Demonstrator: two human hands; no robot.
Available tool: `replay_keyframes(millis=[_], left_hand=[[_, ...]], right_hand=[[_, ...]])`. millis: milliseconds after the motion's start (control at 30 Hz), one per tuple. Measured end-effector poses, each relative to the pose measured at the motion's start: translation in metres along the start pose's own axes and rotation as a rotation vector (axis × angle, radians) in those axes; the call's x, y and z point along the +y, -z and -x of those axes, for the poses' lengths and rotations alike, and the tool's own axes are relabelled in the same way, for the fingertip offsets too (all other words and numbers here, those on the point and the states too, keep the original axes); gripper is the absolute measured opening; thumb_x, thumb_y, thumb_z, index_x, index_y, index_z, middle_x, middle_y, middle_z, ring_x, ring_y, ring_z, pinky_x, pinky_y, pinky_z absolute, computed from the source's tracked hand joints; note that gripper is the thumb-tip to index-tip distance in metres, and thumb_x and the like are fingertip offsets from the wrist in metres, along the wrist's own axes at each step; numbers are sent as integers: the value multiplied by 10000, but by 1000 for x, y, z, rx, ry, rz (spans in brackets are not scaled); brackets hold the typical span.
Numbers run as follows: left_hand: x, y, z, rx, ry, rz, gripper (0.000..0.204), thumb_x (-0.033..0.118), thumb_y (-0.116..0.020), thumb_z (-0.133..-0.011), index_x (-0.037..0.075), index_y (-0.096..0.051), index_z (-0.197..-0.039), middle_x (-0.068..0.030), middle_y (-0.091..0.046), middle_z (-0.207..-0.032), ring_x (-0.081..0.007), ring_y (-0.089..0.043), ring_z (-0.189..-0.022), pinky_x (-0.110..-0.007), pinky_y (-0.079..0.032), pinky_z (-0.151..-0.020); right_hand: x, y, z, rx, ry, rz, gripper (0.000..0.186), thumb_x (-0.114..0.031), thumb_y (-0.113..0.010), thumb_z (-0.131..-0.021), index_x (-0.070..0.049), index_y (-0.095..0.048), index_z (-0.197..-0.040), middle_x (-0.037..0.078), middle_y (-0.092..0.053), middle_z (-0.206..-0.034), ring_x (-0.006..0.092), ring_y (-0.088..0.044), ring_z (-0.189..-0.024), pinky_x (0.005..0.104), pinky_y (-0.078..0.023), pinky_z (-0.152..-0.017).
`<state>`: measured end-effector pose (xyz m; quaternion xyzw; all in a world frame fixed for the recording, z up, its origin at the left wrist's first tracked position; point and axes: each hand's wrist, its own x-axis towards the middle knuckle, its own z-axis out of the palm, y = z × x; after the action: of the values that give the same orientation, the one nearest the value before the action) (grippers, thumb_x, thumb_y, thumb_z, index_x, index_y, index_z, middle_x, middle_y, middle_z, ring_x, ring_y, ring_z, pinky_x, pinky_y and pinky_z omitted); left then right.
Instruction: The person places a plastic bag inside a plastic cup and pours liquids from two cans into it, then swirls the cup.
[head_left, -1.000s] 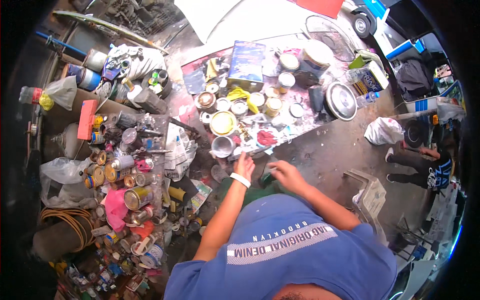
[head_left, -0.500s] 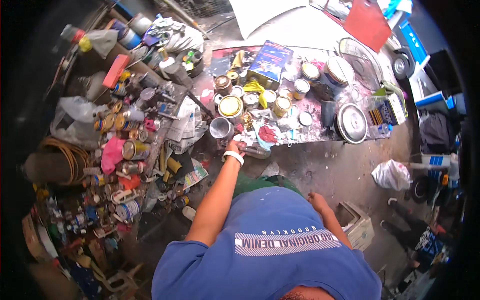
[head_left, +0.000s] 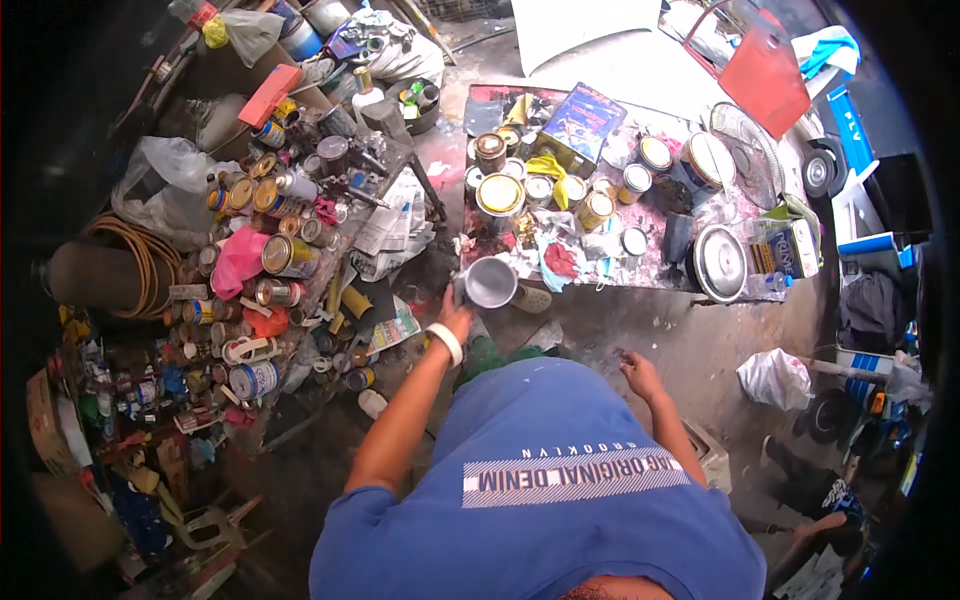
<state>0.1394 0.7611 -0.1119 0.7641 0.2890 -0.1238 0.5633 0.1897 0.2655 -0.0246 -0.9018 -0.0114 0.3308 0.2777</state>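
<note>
In my left hand (head_left: 457, 316) is a round grey cup (head_left: 491, 283), its mouth facing up. My fingers are closed at its left side, and they partly hide what they grip there. The cup is just off the near left corner of the paint-stained table (head_left: 640, 285). Nearest to it on the table is a paint can with a yellowish top (head_left: 500, 194). My right hand (head_left: 640, 376) hangs over the floor to the right of my body, fingers loosely apart, with nothing in it.
Several paint cans and a blue square tin (head_left: 583, 125) crowd the table, beside a large round lidded can (head_left: 719, 262). A cluttered bench with newspaper (head_left: 395, 225) stands left. A white sack (head_left: 775, 379) lies on the floor. Another person's arm (head_left: 822, 524) shows lower right.
My left hand has brought the grey cup nearer to me and to the right, away from the table's edge. My right hand has risen slightly. The whole view has shifted.
</note>
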Motion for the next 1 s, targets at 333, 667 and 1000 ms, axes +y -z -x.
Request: replay_keyframes(millis=[333, 667, 1000], left_hand=[[75, 19, 22, -61, -15, -102, 828, 215, -578, -925, 55, -192, -1639, -312, -602, -1282, -407, -615, -1151, -443, -471, -1007], [140, 35, 35, -64, 64, -111, 835, 242, -582, -899, 68, -220, -1631, -353, -549, -1414, -471, -567, -1293, -459, -441, -1083], [145, 21, 29, -50, 53, -249, 807, 280, -568, -921, 98, -228, -1629, -368, -548, -1402, -500, -553, -1292, -480, -435, -1085]], right_hand=[[11, -20, 7, 23, -59, 99, 364, -241, -694, -953, -36, -676, -1253, 212, -725, -1195, 370, -695, -1127, 438, -539, -958], [11, -28, 23, 70, -81, 5, 399, -236, -688, -937, 5, -665, -1255, 253, -705, -1203, 409, -665, -1158, 454, -519, -991], [30, -44, 23, 101, -189, -29, 373, -232, -663, -967, 23, -673, -1240, 230, -737, -1147, 315, -718, -1075, 400, -543, -939]])
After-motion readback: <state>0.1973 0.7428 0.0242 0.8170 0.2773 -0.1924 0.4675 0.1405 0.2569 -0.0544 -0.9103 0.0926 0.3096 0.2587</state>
